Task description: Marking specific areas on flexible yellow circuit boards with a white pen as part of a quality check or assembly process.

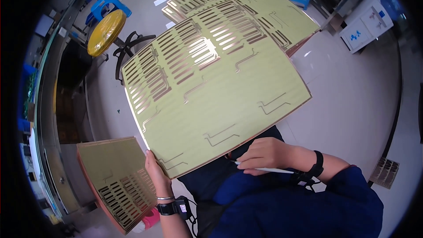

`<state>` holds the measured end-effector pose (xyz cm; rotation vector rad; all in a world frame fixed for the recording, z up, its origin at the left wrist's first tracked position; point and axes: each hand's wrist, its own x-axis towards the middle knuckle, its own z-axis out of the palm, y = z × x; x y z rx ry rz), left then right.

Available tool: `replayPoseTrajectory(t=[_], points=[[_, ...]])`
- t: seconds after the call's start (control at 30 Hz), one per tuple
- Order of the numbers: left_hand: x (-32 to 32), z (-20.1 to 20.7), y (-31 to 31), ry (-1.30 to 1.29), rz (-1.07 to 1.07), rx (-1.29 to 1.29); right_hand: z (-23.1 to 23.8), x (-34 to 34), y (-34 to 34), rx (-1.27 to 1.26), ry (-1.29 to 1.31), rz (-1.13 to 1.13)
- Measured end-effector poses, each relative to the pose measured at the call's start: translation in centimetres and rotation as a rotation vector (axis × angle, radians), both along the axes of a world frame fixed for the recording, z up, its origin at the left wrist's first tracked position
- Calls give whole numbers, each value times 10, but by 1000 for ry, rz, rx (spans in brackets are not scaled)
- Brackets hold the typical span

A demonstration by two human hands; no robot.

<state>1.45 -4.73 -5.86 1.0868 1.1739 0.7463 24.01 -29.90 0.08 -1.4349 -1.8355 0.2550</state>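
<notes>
In the head view, the left hand [156, 172] grasps the pale-green rectangular panel with copper-coloured bars [216, 99] by its near-left corner; the right hand [269, 153], beside its near edge, pinches 1 slim white pen-like tool [275, 170], long axis running left-right.

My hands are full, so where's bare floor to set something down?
Widest: floor between the big board, white cabinet and your right forearm. A smaller patch lies between the yellow stool and lower-left board. Crowded: around your left hand, beside both boards.
</notes>
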Motion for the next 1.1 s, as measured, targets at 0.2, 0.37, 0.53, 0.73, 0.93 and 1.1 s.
replayPoseTrajectory(t=[0.2,0.37,0.53,0.73,0.93,1.1], points=[[3,-10,5,71,-68,82,4,35,-24,78,-58,-254],[-1,-17,10,57,-107,142,-4,84,-50,194,-41,-877],[7,-20,6,56,-70,181,-5,121,-72,108,511,-1165],[5,-16,1,39,-63,177,-24,119,-64,70,753,-1021],[9,34,23,147,-124,199,-35,135,-56,25,689,-1072],[35,53,69,56,-170,151,-26,148,-51,66,676,-1000]])
